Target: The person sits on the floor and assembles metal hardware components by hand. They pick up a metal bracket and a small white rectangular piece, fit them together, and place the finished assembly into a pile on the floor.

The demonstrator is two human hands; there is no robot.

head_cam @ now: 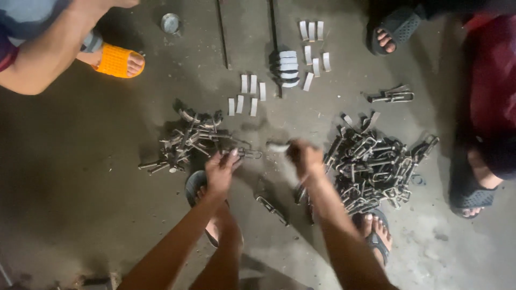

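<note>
Centre frame: left hand (220,171) pinches a metal link (248,154); right hand (304,157) clenches a blurred pale strip (278,146), beside the link pile (376,164).

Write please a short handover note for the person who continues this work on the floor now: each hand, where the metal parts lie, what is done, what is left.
Left hand: holds a small metal clip part at its fingertips.
Right hand: closed on a pale strip; the picture is blurred there.
Parts: large pile of metal clips beside the right hand, smaller pile beside the left. Flat pale strips lie in rows further out, near two thin rods.
Done: which pile is finished cannot be told.
Left: the large pile, seemingly.
</note>
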